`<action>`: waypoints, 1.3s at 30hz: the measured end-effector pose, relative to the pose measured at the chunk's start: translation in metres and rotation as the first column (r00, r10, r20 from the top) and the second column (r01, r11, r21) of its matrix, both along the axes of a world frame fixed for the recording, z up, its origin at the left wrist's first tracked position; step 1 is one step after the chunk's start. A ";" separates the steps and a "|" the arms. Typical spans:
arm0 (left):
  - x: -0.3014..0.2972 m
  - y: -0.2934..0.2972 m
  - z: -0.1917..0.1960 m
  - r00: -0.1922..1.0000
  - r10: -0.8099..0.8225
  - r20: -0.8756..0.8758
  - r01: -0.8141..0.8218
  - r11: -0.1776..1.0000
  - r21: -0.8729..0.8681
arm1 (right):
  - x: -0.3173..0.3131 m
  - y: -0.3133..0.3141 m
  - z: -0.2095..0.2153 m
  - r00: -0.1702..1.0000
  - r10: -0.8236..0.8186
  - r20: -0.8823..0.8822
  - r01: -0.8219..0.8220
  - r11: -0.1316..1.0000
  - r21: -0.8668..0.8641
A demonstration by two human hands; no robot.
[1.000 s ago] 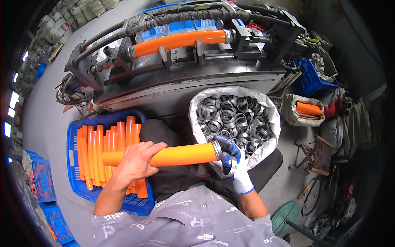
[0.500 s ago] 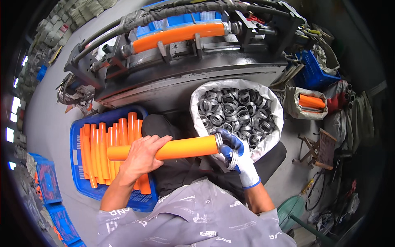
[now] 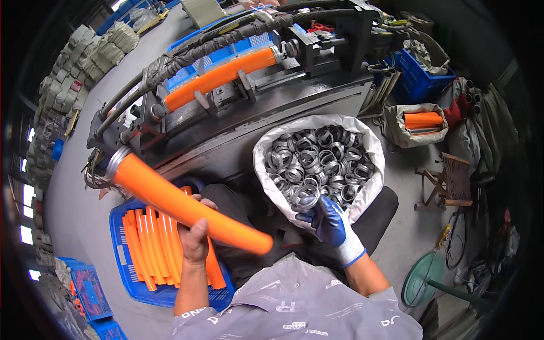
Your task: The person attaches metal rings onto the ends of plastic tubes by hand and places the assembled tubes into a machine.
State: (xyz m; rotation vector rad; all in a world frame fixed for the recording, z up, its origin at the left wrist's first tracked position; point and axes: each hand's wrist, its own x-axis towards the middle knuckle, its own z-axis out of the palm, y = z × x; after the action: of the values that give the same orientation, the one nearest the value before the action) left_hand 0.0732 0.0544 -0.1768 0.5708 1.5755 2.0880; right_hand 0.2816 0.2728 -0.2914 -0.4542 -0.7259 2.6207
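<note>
My bare left hand (image 3: 195, 241) is wrapped round an orange tube (image 3: 184, 199), which slants from far left to near right above my lap. A grey metal ring (image 3: 117, 161) sits round its far left end. My right hand (image 3: 333, 225), in a white glove with blue-coated fingers, pinches a loose metal ring (image 3: 306, 196) at the near rim of a white sack (image 3: 262, 164). The sack is filled with metal rings (image 3: 334, 161). Below the tube, on my left, a blue crate (image 3: 120, 249) holds several more orange tubes (image 3: 150, 243), partly hidden by my left arm.
Across the front stands a dark metal machine (image 3: 272, 105) with another orange tube (image 3: 221, 78) mounted in it. At right are a small sack (image 3: 396, 127) of orange pieces, a blue crate (image 3: 422, 79), a folding stool (image 3: 456, 178) and a round green base with a pole (image 3: 422, 277).
The tube has swung round: its ringed end, earlier at my right hand, now points far left. My right hand has left the tube and moved to the sack's rim. The view has turned slightly.
</note>
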 end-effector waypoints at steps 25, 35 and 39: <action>0.015 0.002 -0.046 0.920 0.084 0.382 -0.125 0.989 0.084 | -0.012 -0.013 0.032 0.969 -0.150 0.196 0.076 0.936 0.343; 0.009 0.005 -0.036 0.843 0.085 0.532 -0.236 0.946 0.223 | -0.024 0.002 0.030 0.976 -0.207 -0.066 0.214 0.863 0.457; -0.005 0.004 0.008 0.984 0.061 0.170 -0.069 0.997 0.044 | -0.007 0.017 0.033 0.975 -0.216 0.055 0.147 0.809 0.569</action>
State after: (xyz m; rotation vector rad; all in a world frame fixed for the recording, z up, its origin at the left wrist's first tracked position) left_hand 0.0686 0.0588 -0.1686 0.3531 1.4684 2.1670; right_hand 0.2745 0.2893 -0.2579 -0.4689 -1.3651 2.0730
